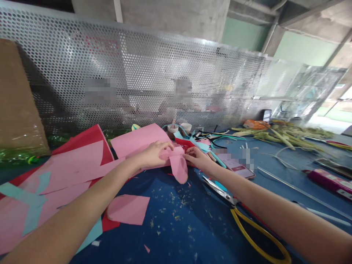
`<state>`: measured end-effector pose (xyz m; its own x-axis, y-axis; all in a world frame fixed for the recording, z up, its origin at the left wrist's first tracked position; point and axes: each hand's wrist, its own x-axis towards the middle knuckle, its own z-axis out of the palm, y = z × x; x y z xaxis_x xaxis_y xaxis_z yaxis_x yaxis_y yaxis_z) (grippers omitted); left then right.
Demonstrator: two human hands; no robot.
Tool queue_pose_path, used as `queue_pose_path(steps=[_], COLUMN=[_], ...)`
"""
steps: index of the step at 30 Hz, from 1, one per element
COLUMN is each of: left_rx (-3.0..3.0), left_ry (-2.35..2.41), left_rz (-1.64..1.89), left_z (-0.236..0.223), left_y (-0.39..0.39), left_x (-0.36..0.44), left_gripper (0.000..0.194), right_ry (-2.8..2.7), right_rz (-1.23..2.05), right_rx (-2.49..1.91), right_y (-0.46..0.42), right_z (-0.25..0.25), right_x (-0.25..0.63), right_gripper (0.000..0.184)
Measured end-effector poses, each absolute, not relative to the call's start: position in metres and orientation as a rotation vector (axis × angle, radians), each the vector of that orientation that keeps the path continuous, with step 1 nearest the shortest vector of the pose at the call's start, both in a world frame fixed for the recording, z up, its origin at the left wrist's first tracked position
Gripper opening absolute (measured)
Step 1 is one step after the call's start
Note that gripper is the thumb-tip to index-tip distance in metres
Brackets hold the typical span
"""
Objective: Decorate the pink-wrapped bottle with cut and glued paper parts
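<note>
A pink paper piece [179, 169] with a rounded lower end hangs between my two hands above the blue table. My left hand [156, 154] has its fingers curled on the upper left part of this paper. From the other side, my right hand [197, 158] pinches the paper's right edge. Below and to the left lies a separate pink cut-out [129, 209], rounded at one end. Scissors [233, 201] with yellow handles rest under my right forearm, blades pointing toward the paper. A large pink sheet [143, 141] lies behind my left hand.
More pink sheets [74, 167], red paper [82, 141] and light blue strips [34, 205] spread over the left. A phone [236, 167], a purple box [330, 183] and dry husks [286, 132] lie rightward. A perforated metal screen [154, 73] borders the blue table [176, 227].
</note>
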<state>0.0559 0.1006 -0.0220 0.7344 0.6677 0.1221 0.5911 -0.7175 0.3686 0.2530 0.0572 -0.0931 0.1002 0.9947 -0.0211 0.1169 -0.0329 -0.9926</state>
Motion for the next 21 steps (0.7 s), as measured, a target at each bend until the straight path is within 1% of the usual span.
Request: queue_pose_path(steps=[4,6,8,11,15,17,19,21], left_rx=[2.637,2.622,2.592,2.536,2.479,2.463,2.455,2.453], left_ry=[0.941,0.951,1.003,1.109,1.216,1.244,1.258,1.273], left_rz=[0.346,0.339,0.316,0.254,0.124,0.097,0.115,0.151], left_z=[-0.027,-0.028,-0.024,-0.013,-0.005,-0.006,-0.01,-0.016], left_y=[0.103,0.105,0.108,0.108,0.101,0.097,0.095,0.097], left_x=[0.055,0.054,0.052,0.046,0.041,0.042,0.044,0.045], left_gripper=[0.044,0.046,0.056,0.073,0.077,0.081,0.087,0.083], right_ry=[-1.208,-1.231,-1.272,-1.37,-1.545,-1.718,-1.679,-1.549], right_rz=[1.083,1.061,1.011,0.898,0.752,0.437,0.176,-0.014], right_rx=[-1.425,-1.453,-1.471,-1.469,-1.536,-1.824,-2.054,-2.263], right_y=[0.049,0.045,0.039,0.02,-0.031,-0.065,-0.1,-0.132], right_z=[-0.094,-0.09,-0.082,-0.061,-0.037,-0.033,-0.035,-0.042], right_x=[0.255,0.257,0.261,0.274,0.306,0.326,0.344,0.361], right_gripper=[0.021,0.013,0.007,0.013,0.019,0.025,0.028,0.031])
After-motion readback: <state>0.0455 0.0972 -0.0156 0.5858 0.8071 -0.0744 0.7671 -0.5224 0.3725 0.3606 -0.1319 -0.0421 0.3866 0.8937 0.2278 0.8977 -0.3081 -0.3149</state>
